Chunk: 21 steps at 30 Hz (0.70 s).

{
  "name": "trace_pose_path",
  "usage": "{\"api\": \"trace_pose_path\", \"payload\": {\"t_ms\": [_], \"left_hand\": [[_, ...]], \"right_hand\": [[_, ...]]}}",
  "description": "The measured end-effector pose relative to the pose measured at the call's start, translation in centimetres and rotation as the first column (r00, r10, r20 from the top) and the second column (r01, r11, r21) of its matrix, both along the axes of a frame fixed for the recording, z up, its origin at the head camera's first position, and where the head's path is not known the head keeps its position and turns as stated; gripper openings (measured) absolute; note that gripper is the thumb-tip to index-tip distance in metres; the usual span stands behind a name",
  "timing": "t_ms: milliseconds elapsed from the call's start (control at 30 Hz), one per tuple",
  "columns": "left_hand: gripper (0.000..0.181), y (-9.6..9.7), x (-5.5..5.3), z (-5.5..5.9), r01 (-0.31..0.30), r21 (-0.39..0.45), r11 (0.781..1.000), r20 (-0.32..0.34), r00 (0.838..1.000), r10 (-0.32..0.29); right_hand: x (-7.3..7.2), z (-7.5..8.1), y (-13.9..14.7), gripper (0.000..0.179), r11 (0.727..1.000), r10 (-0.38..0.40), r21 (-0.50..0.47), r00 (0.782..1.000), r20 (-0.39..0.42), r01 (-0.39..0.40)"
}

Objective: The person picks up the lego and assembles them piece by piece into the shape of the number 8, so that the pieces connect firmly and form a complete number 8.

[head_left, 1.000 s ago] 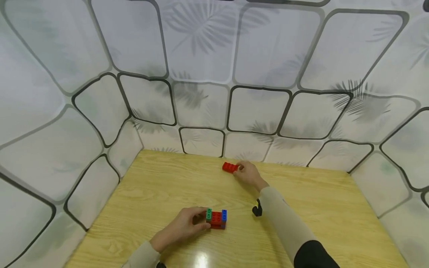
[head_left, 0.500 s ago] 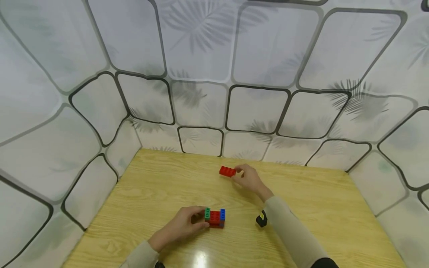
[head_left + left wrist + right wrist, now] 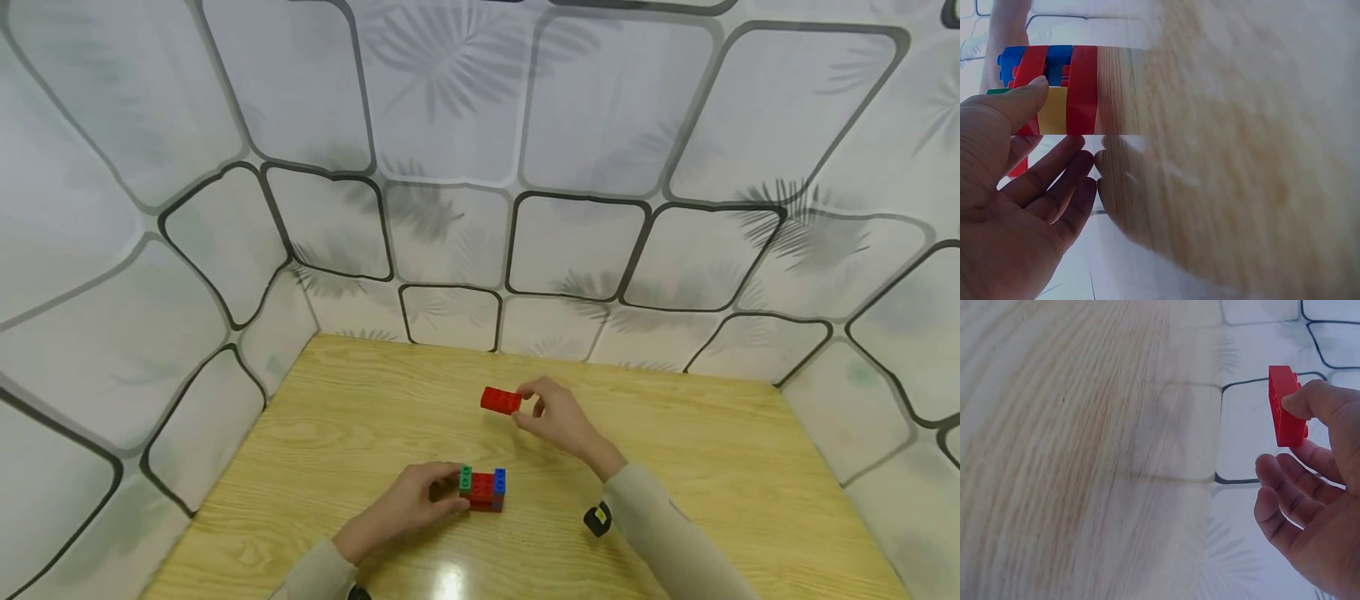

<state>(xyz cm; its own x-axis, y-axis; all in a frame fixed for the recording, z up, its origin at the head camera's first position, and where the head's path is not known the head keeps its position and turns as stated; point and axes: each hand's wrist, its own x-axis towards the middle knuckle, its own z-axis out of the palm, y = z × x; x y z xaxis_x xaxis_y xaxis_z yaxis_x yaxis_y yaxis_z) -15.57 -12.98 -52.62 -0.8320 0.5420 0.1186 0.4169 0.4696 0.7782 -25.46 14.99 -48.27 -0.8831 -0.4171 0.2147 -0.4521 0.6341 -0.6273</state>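
Note:
My left hand point(image 3: 405, 504) holds a small stack of toy building bricks point(image 3: 483, 492) by its left end, near the front of the table. The left wrist view shows the stack point(image 3: 1082, 100) standing on the wood: a red brick at the bottom, yellow point(image 3: 1053, 111) and blue between, another red layer, then green and blue on top. Thumb on one side, fingers on the other. Farther back, my right hand point(image 3: 558, 421) pinches the right end of a red brick point(image 3: 500, 401) between thumb and fingertips. In the right wrist view this brick point(image 3: 1288, 412) is raised off the table.
The wood-grain table point(image 3: 360, 400) reaches back to patterned white curtain walls point(image 3: 450, 233) behind and at both sides. A black wrist device point(image 3: 597, 518) shows beside the right sleeve point(image 3: 667, 525).
My right hand has drawn the red brick up from near the table's back edge, toward me and slightly left. The left hand and the stack stay in place.

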Motion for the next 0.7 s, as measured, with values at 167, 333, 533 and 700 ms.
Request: {"api": "trace_pose_path", "payload": {"t_ms": [167,333,533,700], "left_hand": [[0.043,0.1,0.0,0.1,0.006,-0.003,1.000,0.007,1.000,-0.006],[0.043,0.1,0.0,0.2,0.001,-0.013,1.000,-0.012,1.000,-0.002],[0.043,0.2,0.1,0.2,0.000,-0.013,1.000,-0.013,1.000,0.000],[0.043,0.1,0.2,0.1,-0.004,-0.010,1.000,-0.021,1.000,0.003]], "right_hand": [[1.4,0.5,0.0,0.035,1.000,0.011,0.003,1.000,-0.026,-0.011],[3.1,1.2,-0.1,0.033,0.999,0.046,-0.023,0.998,-0.032,-0.046],[4.8,1.4,-0.1,0.032,0.996,0.077,-0.039,0.995,-0.057,-0.079],[5.9,1.5,-0.1,0.032,0.995,0.087,-0.054,0.995,-0.058,-0.090]]}}
